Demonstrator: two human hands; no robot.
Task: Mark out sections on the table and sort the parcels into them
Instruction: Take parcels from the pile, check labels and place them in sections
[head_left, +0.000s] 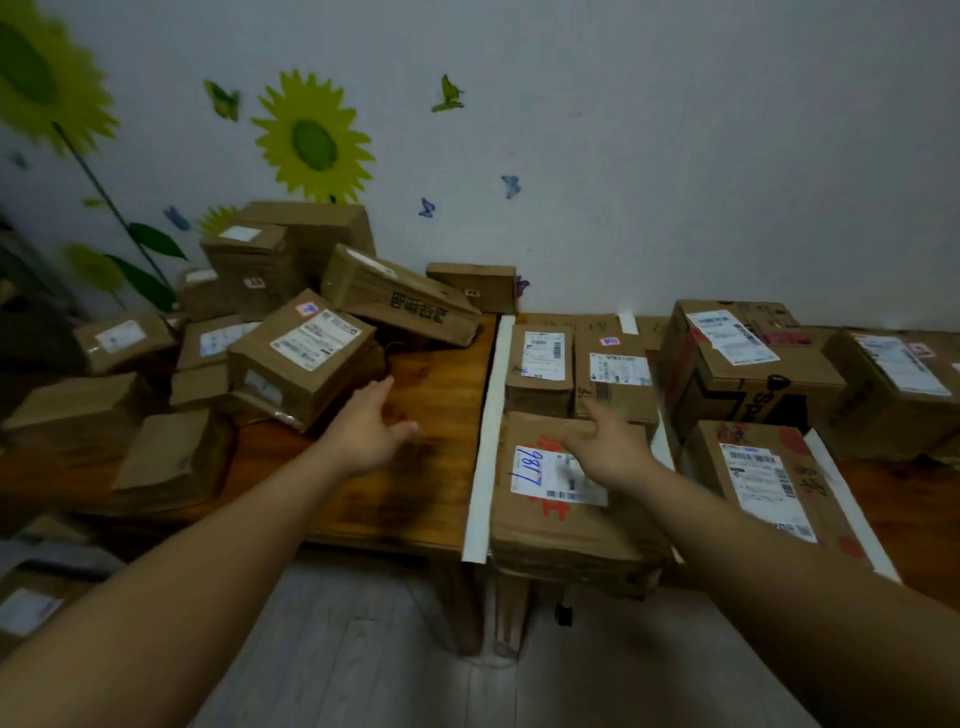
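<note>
A heap of brown cardboard parcels (249, 332) covers the left part of the wooden table (441, 395). White tape strips (485, 441) split the right part into sections. One section holds a parcel marked 9817 (550, 514) and two smaller parcels (540, 364) behind it. Further right sit larger parcels (748, 364). My left hand (371, 426) reaches out open over the bare wood, close to a labelled parcel (306, 358) at the heap's edge. My right hand (608, 441) hovers open over the 9817 parcel and holds nothing.
A wall with sunflower and butterfly stickers (311, 137) stands right behind the table. More parcels (31, 608) lie on the floor at the lower left. Grey floor (395, 675) shows beneath the table's front edge.
</note>
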